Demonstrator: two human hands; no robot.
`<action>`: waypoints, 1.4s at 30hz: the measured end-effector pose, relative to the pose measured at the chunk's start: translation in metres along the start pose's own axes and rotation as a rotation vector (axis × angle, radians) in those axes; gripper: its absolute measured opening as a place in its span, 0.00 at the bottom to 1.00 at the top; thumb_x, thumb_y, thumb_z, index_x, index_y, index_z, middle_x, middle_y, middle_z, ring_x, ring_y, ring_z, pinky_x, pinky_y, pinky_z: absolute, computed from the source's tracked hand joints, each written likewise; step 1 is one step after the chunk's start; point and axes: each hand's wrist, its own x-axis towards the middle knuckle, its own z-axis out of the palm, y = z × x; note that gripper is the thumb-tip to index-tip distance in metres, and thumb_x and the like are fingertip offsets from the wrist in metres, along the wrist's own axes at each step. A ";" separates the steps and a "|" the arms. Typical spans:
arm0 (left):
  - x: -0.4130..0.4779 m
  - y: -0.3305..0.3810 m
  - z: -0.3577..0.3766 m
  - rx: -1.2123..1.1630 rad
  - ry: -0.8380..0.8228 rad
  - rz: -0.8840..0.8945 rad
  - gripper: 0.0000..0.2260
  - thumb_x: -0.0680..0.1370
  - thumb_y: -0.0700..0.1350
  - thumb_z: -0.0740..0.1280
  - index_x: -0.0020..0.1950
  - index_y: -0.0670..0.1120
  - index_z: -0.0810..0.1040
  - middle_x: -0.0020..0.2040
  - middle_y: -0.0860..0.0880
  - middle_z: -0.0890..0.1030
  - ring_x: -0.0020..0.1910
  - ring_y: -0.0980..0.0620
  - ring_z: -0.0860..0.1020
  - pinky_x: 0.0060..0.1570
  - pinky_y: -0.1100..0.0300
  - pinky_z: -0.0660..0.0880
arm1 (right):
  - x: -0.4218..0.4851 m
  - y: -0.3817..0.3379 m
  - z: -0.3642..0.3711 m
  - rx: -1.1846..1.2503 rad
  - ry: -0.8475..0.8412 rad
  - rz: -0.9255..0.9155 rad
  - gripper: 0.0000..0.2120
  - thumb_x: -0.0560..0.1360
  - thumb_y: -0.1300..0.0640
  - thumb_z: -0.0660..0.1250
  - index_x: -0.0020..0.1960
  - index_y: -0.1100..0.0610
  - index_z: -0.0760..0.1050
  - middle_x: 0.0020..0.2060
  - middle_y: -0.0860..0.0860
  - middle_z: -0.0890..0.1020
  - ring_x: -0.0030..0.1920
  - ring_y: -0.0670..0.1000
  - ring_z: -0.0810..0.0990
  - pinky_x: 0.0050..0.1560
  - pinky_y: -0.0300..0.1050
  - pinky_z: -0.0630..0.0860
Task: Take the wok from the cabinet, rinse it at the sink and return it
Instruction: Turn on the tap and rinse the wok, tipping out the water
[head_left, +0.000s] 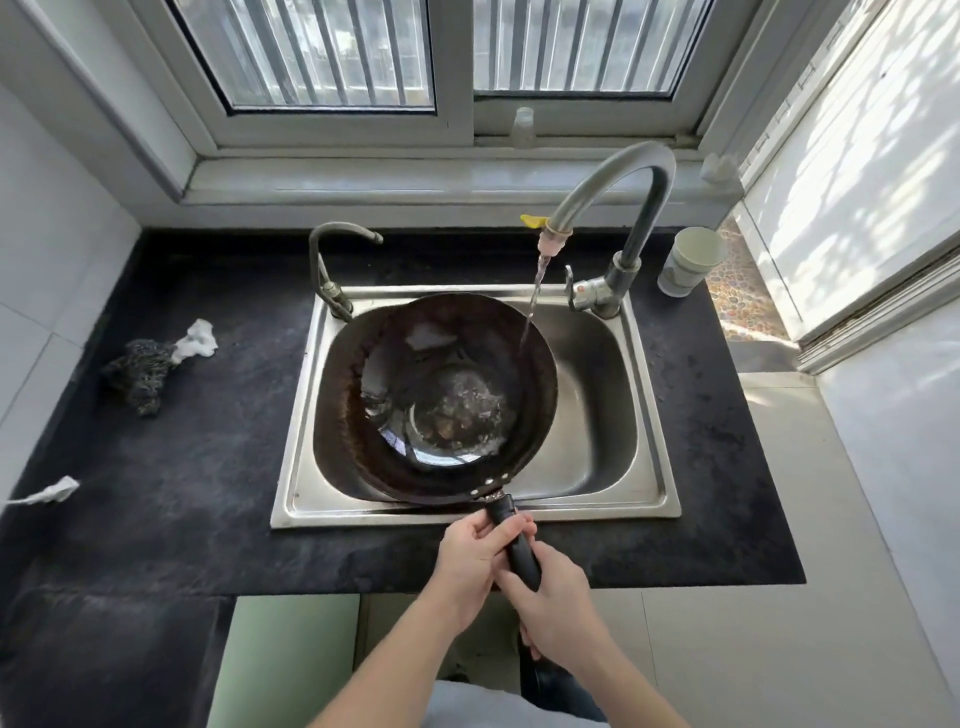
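The wok sits in the steel sink, filling its left and middle part, with its dark, rust-edged bowl facing up and a shallow pool of water lying in its bottom. Its black handle sticks out over the near rim of the sink toward the person, and both hands hold it. The left hand grips the handle close to the wok, its fingers curled over the top of the grip just behind the riveted joint. The right hand grips the end farther from the wok, wrapped around the handle just beside the left hand, so the two touch or nearly touch. The tall faucet arches over the back right of the sink, and a thin stream of water falls from its spout onto the wok's far right rim. A smaller faucet stands at the sink's back left corner. On the dark tabletop, a pale cup stands to the right of the tall faucet, and a dark scrubber lies well to the left of the sink with a white rag touching it.
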 end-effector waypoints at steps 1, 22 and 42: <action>0.001 -0.002 0.001 0.002 0.003 -0.008 0.06 0.77 0.37 0.69 0.52 0.36 0.82 0.46 0.42 0.86 0.48 0.47 0.84 0.51 0.56 0.80 | 0.000 0.001 0.003 -0.018 0.031 0.001 0.06 0.78 0.51 0.68 0.50 0.53 0.77 0.34 0.49 0.82 0.25 0.45 0.79 0.24 0.38 0.75; 0.007 -0.012 0.008 0.168 0.008 -0.150 0.10 0.79 0.39 0.68 0.54 0.33 0.82 0.52 0.37 0.85 0.48 0.46 0.86 0.42 0.62 0.81 | 0.003 0.043 0.020 0.042 0.122 0.018 0.08 0.76 0.52 0.69 0.54 0.53 0.78 0.32 0.46 0.81 0.30 0.45 0.79 0.31 0.36 0.73; 0.016 -0.005 0.006 0.456 0.054 -0.076 0.07 0.74 0.45 0.74 0.45 0.41 0.85 0.42 0.45 0.88 0.46 0.46 0.86 0.53 0.52 0.82 | -0.004 0.021 0.030 0.420 0.094 0.079 0.09 0.82 0.61 0.63 0.44 0.63 0.74 0.22 0.52 0.75 0.19 0.51 0.71 0.21 0.43 0.71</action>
